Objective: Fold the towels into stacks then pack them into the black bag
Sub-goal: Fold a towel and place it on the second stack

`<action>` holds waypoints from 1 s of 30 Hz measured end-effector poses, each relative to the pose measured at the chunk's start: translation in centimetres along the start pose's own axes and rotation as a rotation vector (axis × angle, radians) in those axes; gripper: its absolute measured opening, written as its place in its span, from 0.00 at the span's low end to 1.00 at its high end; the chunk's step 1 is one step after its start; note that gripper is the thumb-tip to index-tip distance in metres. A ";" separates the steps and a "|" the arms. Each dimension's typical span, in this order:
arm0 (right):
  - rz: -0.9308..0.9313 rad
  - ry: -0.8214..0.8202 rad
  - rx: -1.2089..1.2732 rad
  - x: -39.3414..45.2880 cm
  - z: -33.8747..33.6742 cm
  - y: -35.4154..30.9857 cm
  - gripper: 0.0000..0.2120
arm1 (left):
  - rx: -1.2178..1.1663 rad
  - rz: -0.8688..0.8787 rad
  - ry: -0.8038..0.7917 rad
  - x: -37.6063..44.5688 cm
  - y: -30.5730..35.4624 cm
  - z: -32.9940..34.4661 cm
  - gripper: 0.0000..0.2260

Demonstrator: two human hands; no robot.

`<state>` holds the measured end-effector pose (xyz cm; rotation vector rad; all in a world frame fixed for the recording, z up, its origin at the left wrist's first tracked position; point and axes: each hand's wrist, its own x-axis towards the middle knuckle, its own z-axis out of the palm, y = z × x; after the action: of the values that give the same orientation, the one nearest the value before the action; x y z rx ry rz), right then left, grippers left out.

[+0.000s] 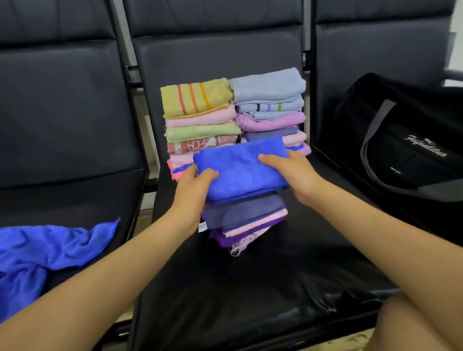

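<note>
A folded bright blue towel [240, 169] lies on top of a short front stack [242, 222] of navy, pink and purple towels on the middle seat. My left hand [196, 184] grips the blue towel's left edge, thumb on top. My right hand [290, 170] holds its right edge, fingers curled over the top. Behind stand two taller stacks: a left one [199, 118] topped by a yellow striped towel and a right one [270, 105] topped by a pale blue towel. An unfolded blue towel [39, 258] lies crumpled on the left seat. The black bag [407, 143] sits on the right seat.
The three black padded seats [229, 293] are joined in a row with tall backrests. The bag has grey straps and white lettering. My bare knee [419, 326] shows at the bottom right corner. Pale floor shows between the seats.
</note>
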<state>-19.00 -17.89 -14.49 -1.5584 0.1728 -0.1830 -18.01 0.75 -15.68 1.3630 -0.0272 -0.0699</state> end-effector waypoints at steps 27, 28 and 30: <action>-0.280 -0.521 -0.627 -4.6 17.8 4.4 0.06 | 0.997 0.239 0.441 -4.2 4.0 -23.0 0.02; -0.255 -0.536 -0.596 -4.4 20.1 5.0 0.06 | 1.065 0.267 0.475 -5.0 4.0 -25.3 0.02; -0.267 -0.529 -0.605 -4.1 24.8 5.6 0.05 | 1.187 0.267 0.570 -6.7 3.7 -29.8 0.05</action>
<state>-17.43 7.20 -19.98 -2.1724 -0.4369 0.0906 -22.75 31.04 -18.08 2.4991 0.2684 0.6581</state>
